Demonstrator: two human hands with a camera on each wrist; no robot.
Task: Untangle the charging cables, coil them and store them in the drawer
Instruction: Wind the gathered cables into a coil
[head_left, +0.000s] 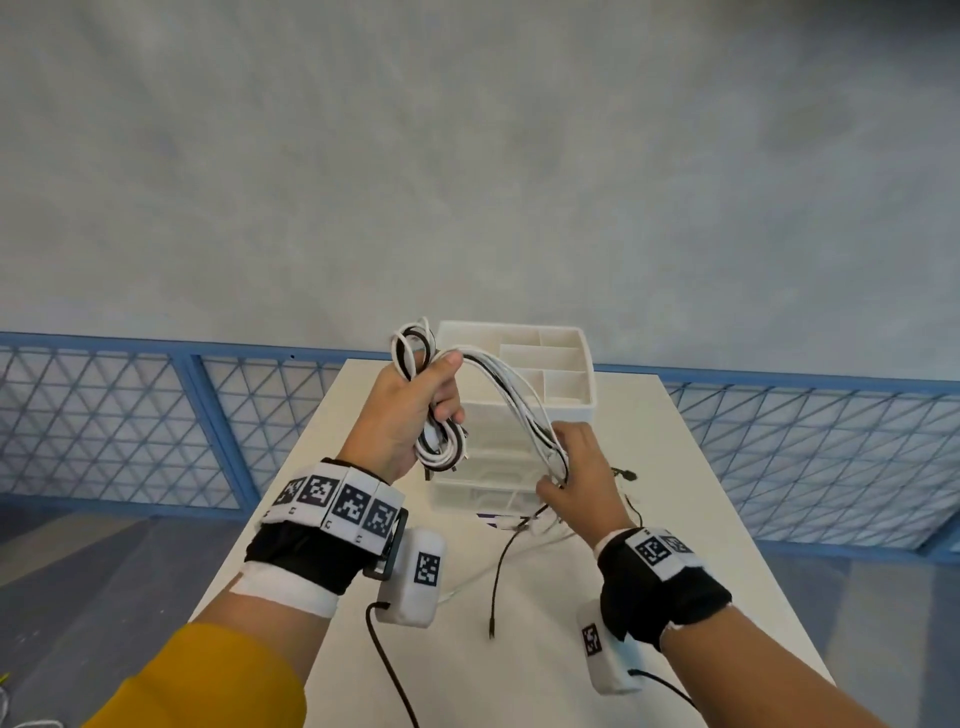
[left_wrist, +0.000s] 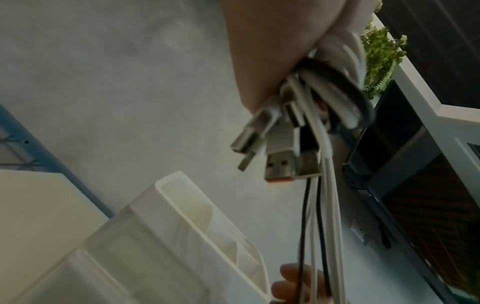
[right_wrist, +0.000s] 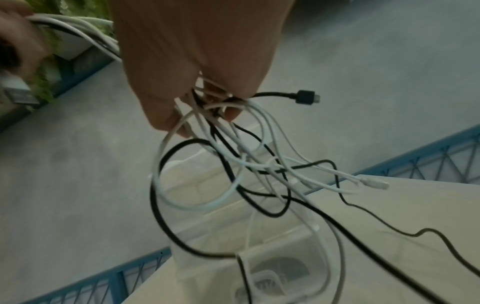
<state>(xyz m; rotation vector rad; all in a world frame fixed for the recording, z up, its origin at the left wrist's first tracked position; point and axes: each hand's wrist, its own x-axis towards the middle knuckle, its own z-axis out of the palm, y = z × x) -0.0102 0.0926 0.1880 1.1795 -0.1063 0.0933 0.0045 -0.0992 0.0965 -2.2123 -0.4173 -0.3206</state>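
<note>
My left hand grips a coiled bundle of white and black charging cables above the table, loops sticking out above and below the fist. Several USB plugs dangle under that hand in the left wrist view. The cable strands arch over to my right hand, which holds them curled in its fingers. Below it, tangled loose ends hang down, with a black plug sticking out sideways. A white drawer unit stands just behind both hands.
The white table is narrow, with loose cable tails trailing on it in front of the drawers. The unit's top tray has open compartments. A blue mesh fence runs behind the table on both sides.
</note>
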